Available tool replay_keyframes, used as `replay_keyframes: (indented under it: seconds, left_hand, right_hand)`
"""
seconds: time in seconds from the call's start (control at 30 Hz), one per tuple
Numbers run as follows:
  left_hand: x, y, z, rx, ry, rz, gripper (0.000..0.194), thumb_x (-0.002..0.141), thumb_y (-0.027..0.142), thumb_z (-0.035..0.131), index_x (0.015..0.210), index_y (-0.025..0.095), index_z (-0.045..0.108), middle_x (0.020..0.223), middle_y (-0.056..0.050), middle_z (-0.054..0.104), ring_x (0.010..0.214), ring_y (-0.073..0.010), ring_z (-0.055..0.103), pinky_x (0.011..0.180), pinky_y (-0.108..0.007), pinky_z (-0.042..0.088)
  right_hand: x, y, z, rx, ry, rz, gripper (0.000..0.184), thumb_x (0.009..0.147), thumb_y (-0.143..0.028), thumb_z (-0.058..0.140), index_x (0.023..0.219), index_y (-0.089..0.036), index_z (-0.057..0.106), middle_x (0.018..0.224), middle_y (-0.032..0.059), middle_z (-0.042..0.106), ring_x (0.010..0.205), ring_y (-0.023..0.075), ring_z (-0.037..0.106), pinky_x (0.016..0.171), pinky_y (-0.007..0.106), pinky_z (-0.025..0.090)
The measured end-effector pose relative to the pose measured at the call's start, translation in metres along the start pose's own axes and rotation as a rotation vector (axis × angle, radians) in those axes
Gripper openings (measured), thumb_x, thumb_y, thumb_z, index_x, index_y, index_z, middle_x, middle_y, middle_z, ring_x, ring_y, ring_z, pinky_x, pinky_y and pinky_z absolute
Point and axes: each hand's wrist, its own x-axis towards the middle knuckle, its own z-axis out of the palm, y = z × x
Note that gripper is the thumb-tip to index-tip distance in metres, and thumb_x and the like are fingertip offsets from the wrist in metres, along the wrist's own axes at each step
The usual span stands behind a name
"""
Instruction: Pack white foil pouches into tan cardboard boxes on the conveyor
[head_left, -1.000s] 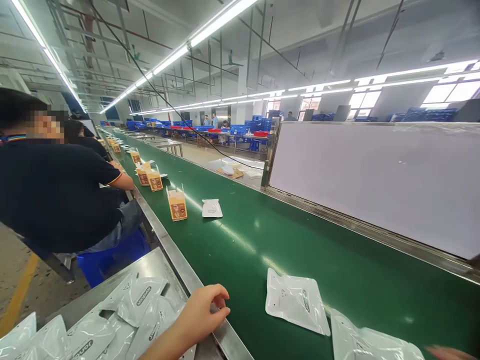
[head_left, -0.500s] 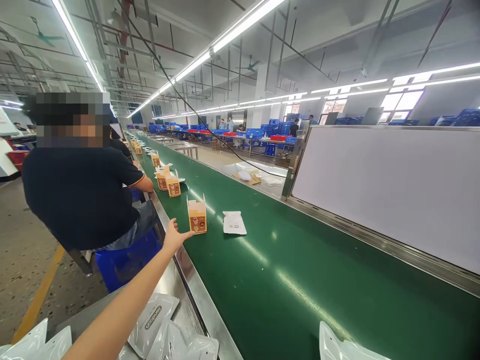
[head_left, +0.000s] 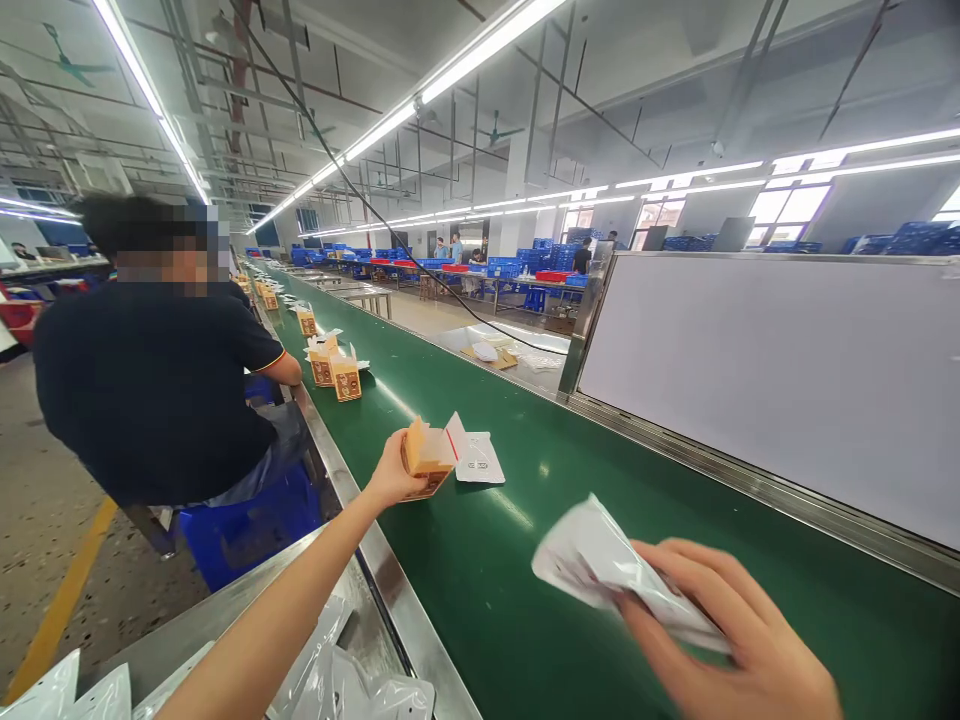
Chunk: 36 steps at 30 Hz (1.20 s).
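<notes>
My left hand (head_left: 391, 472) is stretched out over the green conveyor belt (head_left: 525, 600) and is closed on a small orange carton (head_left: 426, 455), tilted with its open white flap pointing right. A flat white pouch (head_left: 480, 458) lies on the belt just right of the carton. My right hand (head_left: 739, 630) is at the lower right, fingers wrapped on a clear plastic pouch (head_left: 600, 555) held above the belt.
A seated person in a dark shirt (head_left: 150, 390) works at the belt's left edge on a blue stool. More orange cartons (head_left: 335, 365) stand further up the belt. White plastic pouches (head_left: 352, 690) lie on the steel side table. A white panel (head_left: 772, 370) borders the belt's right side.
My left hand reached the orange carton, closed on it and tipped it. My right hand came into view from the lower right holding a clear pouch.
</notes>
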Motion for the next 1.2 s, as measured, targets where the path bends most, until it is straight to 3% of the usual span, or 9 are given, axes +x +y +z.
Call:
replay_keyframes:
  seconds: [0.1, 0.17, 0.4, 0.53, 0.63, 0.73, 0.87, 1.03, 1.2]
  left_hand:
    - [-0.053, 0.039, 0.021, 0.024, -0.077, 0.134, 0.076, 0.048, 0.015, 0.074, 0.117, 0.020, 0.042, 0.118, -0.007, 0.048, 0.111, -0.0266, 0.051, 0.099, -0.043, 0.041]
    - [-0.086, 0.062, 0.031, 0.068, -0.053, 0.184, 0.069, 0.056, 0.015, 0.070, 0.117, 0.021, 0.040, 0.115, -0.007, 0.048, 0.107, -0.0245, 0.052, 0.095, -0.040, 0.044]
    - [-0.141, 0.092, 0.062, 0.334, 0.035, 0.635, 0.062, 0.067, 0.006, 0.055, 0.123, 0.021, 0.035, 0.119, -0.011, 0.046, 0.113, -0.0244, 0.048, 0.096, -0.043, 0.044]
    - [-0.164, 0.094, 0.083, 0.309, -0.031, 0.673, 0.067, 0.064, 0.004, 0.052, 0.126, 0.021, 0.034, 0.119, -0.012, 0.048, 0.112, -0.0243, 0.049, 0.094, -0.043, 0.047]
    - [-0.185, 0.098, 0.099, 0.318, -0.028, 0.610, 0.068, 0.064, 0.003, 0.052, 0.126, 0.023, 0.035, 0.118, -0.012, 0.049, 0.109, -0.0247, 0.051, 0.093, -0.044, 0.048]
    - [-0.200, 0.100, 0.109, 0.310, -0.072, 0.540, 0.077, 0.060, 0.004, 0.057, 0.129, 0.026, 0.031, 0.120, -0.011, 0.049, 0.109, -0.0257, 0.053, 0.093, -0.046, 0.049]
    - [-0.208, 0.099, 0.106, 0.265, -0.223, 0.386, 0.097, 0.057, 0.013, 0.073, 0.136, 0.028, 0.019, 0.134, -0.013, 0.042, 0.124, -0.0304, 0.044, 0.101, -0.051, 0.045]
    - [-0.208, 0.092, 0.079, 0.249, -0.268, 0.230, 0.073, 0.074, 0.027, 0.066, 0.134, 0.028, 0.025, 0.133, -0.010, 0.044, 0.124, -0.0276, 0.046, 0.104, -0.052, 0.041]
    - [-0.207, 0.077, 0.062, 0.231, -0.191, 0.125, 0.059, 0.077, 0.044, 0.060, 0.128, 0.027, 0.036, 0.119, -0.010, 0.054, 0.110, -0.0272, 0.056, 0.098, -0.053, 0.045]
  right_hand:
    - [0.031, -0.038, 0.019, 0.142, 0.228, -0.165, 0.012, 0.081, -0.017, 0.058, 0.091, -0.022, 0.061, 0.083, -0.0002, 0.060, 0.065, 0.0095, 0.056, 0.057, 0.019, 0.046]
    - [0.034, -0.050, 0.031, 0.199, 0.202, -0.258, 0.017, 0.081, -0.009, 0.054, 0.093, -0.020, 0.061, 0.081, 0.0004, 0.061, 0.065, 0.0091, 0.055, 0.058, 0.019, 0.045]
    - [-0.009, -0.046, 0.031, 0.172, -0.309, -0.461, 0.033, 0.081, 0.004, 0.039, 0.096, -0.015, 0.061, 0.091, 0.0061, 0.065, 0.088, 0.0209, 0.055, 0.079, 0.035, 0.048]
    - [-0.021, -0.040, 0.004, 0.479, -0.919, -0.193, 0.065, 0.066, 0.003, 0.054, 0.127, -0.018, 0.045, 0.117, 0.0061, 0.057, 0.102, 0.0192, 0.055, 0.089, 0.030, 0.049]
    - [-0.029, -0.037, -0.007, 0.601, -1.095, 0.019, 0.055, 0.062, -0.003, 0.063, 0.112, -0.022, 0.054, 0.109, 0.0006, 0.061, 0.095, 0.0187, 0.059, 0.083, 0.028, 0.051]
    - [-0.039, -0.028, -0.008, 0.531, -0.906, 0.083, 0.041, 0.073, -0.008, 0.052, 0.112, -0.023, 0.055, 0.112, 0.0034, 0.060, 0.095, 0.0181, 0.059, 0.084, 0.029, 0.051]
    - [-0.041, 0.008, -0.031, 0.271, -0.586, -0.130, 0.023, 0.084, -0.015, 0.046, 0.094, -0.026, 0.062, 0.097, 0.0019, 0.062, 0.088, 0.0170, 0.060, 0.073, 0.028, 0.052]
    - [-0.040, 0.075, -0.124, -0.234, -0.172, -0.130, 0.016, 0.087, -0.033, 0.047, 0.089, -0.030, 0.063, 0.087, 0.0002, 0.065, 0.084, 0.0198, 0.060, 0.064, 0.032, 0.050]
    - [-0.082, 0.140, -0.225, -0.417, -0.171, 0.153, 0.021, 0.082, -0.039, 0.045, 0.080, -0.030, 0.063, 0.103, 0.0040, 0.062, 0.091, 0.0213, 0.059, 0.068, 0.035, 0.049]
